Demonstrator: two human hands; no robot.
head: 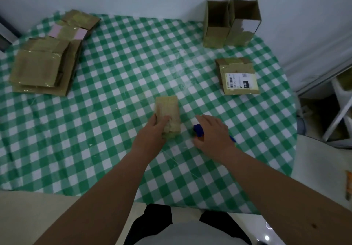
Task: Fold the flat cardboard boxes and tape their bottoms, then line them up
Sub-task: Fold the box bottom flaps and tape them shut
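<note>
Green-checked worktop [118,149] before a pale wall: left hand [152,130] grips a small folded box [168,111] at centre, right hand [213,132] rests curled over a blue tape dispenser [198,130] just beside it, with flat boxes [43,69] stacked far left, a labelled box [238,76] to the right and two upright open boxes [231,24] behind it.

Bare forearms, no sleeves showing; a grey top [192,233] above black trousers [152,220].

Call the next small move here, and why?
Probably lift the blue tape dispenser under the right hand toward the small box. The left hand already grips that box's near end, and two finished boxes stand at the far right.
</note>
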